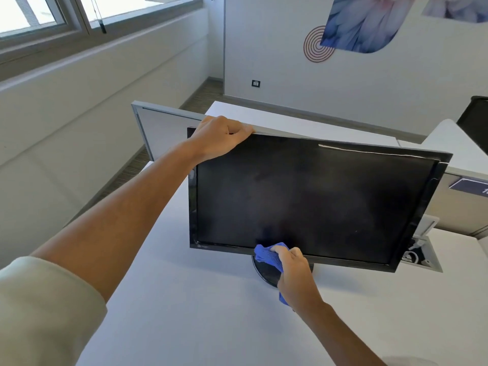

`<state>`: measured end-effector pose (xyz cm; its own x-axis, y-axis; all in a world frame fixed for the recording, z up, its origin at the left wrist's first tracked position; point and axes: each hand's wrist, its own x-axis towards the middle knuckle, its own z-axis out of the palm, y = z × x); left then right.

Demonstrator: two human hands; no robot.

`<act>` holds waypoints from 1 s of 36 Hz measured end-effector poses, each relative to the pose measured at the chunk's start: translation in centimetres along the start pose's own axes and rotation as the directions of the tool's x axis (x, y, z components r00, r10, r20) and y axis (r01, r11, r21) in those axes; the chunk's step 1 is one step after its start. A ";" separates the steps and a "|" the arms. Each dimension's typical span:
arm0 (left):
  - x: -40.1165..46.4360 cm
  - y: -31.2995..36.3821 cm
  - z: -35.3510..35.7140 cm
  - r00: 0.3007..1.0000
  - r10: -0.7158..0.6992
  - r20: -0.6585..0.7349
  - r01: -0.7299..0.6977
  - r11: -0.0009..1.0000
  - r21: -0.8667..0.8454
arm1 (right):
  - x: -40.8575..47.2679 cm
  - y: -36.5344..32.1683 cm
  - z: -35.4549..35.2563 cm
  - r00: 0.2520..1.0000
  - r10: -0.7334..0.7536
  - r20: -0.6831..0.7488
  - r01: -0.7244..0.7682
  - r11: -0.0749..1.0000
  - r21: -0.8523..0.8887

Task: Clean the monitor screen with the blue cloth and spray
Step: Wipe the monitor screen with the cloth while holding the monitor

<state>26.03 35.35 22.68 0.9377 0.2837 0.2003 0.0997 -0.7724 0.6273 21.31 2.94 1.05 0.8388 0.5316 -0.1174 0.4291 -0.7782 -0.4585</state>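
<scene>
A black monitor stands on a round black base on the white desk, its dark screen facing me and switched off. My left hand grips the monitor's top left corner, fingers curled over the upper edge. My right hand holds a bunched blue cloth pressed against the bottom bezel, just left of the screen's middle and above the base. No spray bottle is in view.
A grey desk divider runs behind the monitor. An open cable hatch with wires sits at the monitor's lower right. A second dark monitor is at the far right. Windows and a low wall lie to the left.
</scene>
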 end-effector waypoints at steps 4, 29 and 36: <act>-0.2 0.3 0.0 0.999 0.032 -0.008 -0.031 0.999 0.012 | 0.0 -1.8 1.1 0.999 -0.047 0.016 0.048 0.998 -0.041; 0.2 1.7 0.8 0.994 0.036 -0.103 -0.031 0.998 0.046 | 2.0 -13.0 5.8 0.999 -0.047 0.015 0.047 0.999 0.026; 0.0 1.3 0.7 0.995 0.025 -0.093 -0.023 1.000 0.019 | 1.4 -17.4 8.5 0.992 -0.119 0.031 0.115 0.988 0.100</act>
<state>26.40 33.99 22.98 0.9050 0.3158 0.2852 0.0841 -0.7897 0.6077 12.16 20.02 1.40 0.7713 0.6302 -0.0893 0.4870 -0.6747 -0.5546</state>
